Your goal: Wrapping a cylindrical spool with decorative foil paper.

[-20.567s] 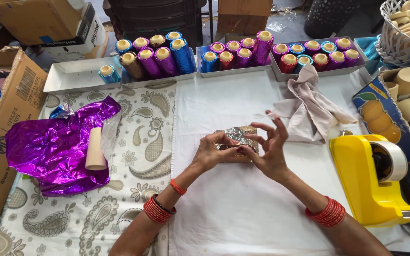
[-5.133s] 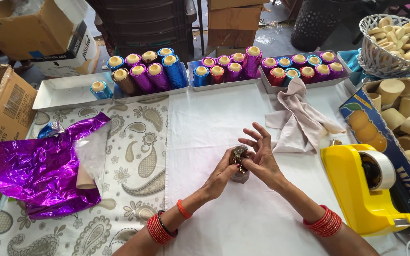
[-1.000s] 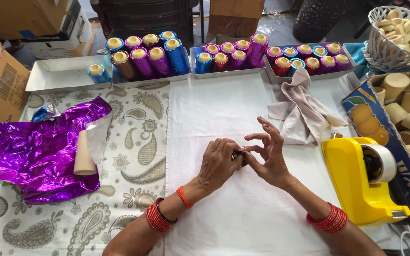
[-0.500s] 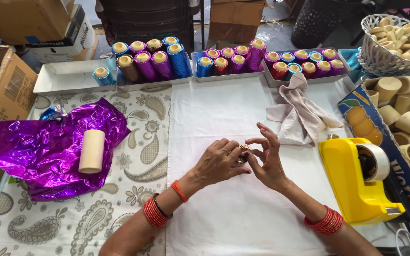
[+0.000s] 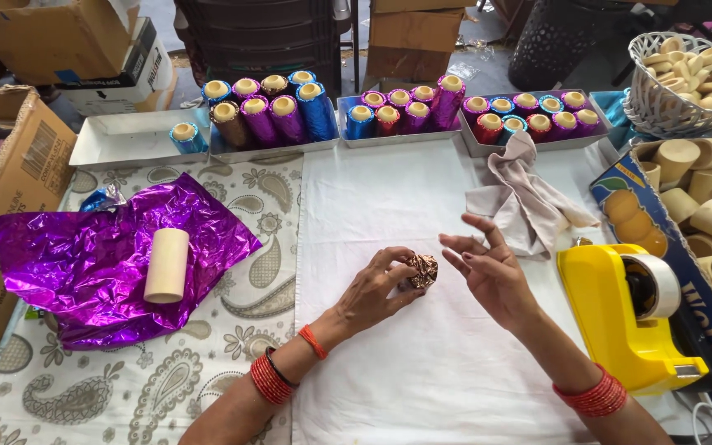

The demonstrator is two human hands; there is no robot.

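My left hand (image 5: 377, 287) grips a small cylinder wrapped in crinkled copper-gold foil (image 5: 424, 269), its folded end facing up, over the white cloth (image 5: 422, 371). My right hand (image 5: 490, 268) hovers just right of it with fingers spread, holding nothing. To the left, a bare cream cylinder (image 5: 166, 264) lies on a crumpled purple foil sheet (image 5: 84, 255).
Metal trays (image 5: 125, 136) at the far edge hold several foil-wrapped cylinders (image 5: 274, 115). A beige rag (image 5: 529, 202) lies at the right. A yellow tape dispenser (image 5: 628, 313) stands near my right forearm. A box (image 5: 648, 202) and a white basket (image 5: 669, 99) hold bare cylinders. Cardboard boxes (image 5: 10, 189) stand at the left.
My right hand has let go of the wrapped cylinder and moved off to the right, fingers spread. My left hand still holds it, its foil end now exposed.
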